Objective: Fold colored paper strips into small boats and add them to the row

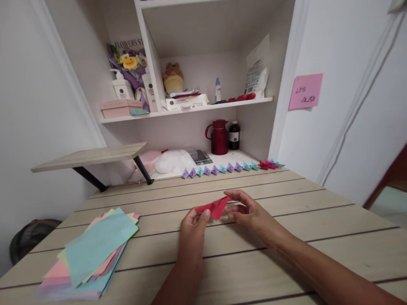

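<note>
A piece of folded red paper (pixel 216 208) is held above the middle of the table. My left hand (pixel 194 226) pinches its left end, with the thumb lying on the near side. At the other end, my right hand (pixel 243 208) is curved with thumb and fingers apart. Its index fingertip is close to the paper's upper right tip; whether they touch I cannot tell. Along the table's back edge runs a row of small folded paper boats (pixel 230 167) in purple, light blue, red and pink. A stack of coloured paper sheets (pixel 101 245), light blue on top, lies at the left.
The slatted wooden table (pixel 286 212) reaches the shelves. A small raised wooden stand (pixel 92 154) with black legs is at the back left. Behind the boats are a red jug (pixel 219 137), a dark bottle (pixel 234 136) and a white plastic bag (pixel 174 161).
</note>
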`<state>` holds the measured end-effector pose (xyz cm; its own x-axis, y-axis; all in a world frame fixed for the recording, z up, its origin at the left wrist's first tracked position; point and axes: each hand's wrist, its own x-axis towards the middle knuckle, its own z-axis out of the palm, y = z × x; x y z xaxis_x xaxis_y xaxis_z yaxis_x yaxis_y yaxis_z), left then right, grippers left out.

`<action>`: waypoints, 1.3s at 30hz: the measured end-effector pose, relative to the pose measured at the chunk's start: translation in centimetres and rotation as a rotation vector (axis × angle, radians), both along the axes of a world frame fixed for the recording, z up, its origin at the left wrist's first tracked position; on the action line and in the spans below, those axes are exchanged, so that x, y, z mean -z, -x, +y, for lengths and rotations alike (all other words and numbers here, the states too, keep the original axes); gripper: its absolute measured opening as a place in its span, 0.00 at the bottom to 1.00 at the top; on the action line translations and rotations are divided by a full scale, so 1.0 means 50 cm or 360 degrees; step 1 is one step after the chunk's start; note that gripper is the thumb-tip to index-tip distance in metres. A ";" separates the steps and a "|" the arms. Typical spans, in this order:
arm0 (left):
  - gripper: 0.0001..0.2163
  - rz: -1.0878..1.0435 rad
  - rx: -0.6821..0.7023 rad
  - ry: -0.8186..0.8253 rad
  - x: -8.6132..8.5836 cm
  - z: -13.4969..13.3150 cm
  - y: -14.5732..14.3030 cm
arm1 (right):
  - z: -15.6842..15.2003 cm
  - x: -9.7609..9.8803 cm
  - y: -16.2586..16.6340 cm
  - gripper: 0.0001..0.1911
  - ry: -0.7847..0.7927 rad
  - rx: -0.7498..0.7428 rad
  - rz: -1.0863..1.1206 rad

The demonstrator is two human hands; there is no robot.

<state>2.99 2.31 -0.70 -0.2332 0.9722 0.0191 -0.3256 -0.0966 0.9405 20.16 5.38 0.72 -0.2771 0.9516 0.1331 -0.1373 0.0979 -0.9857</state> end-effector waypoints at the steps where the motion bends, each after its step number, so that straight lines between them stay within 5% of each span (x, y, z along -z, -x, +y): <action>1: 0.18 -0.0004 -0.0020 -0.0006 -0.001 0.000 0.003 | 0.003 0.000 -0.002 0.27 -0.0027 0.0038 -0.0024; 13: 0.17 0.0137 0.0062 -0.0115 0.038 0.023 0.002 | 0.012 -0.004 -0.003 0.25 -0.0179 -0.0012 -0.0020; 25: 0.11 0.0205 0.0254 -0.0163 0.024 0.008 -0.011 | 0.018 0.002 -0.008 0.12 -0.0314 0.0059 -0.0122; 31: 0.11 0.0190 0.0235 -0.0229 0.017 0.006 -0.010 | 0.006 -0.017 -0.006 0.19 -0.0393 -0.0140 -0.0353; 39: 0.06 0.0574 -0.0017 -0.0293 0.005 -0.002 -0.005 | -0.006 -0.017 0.001 0.04 -0.0660 0.0045 -0.0631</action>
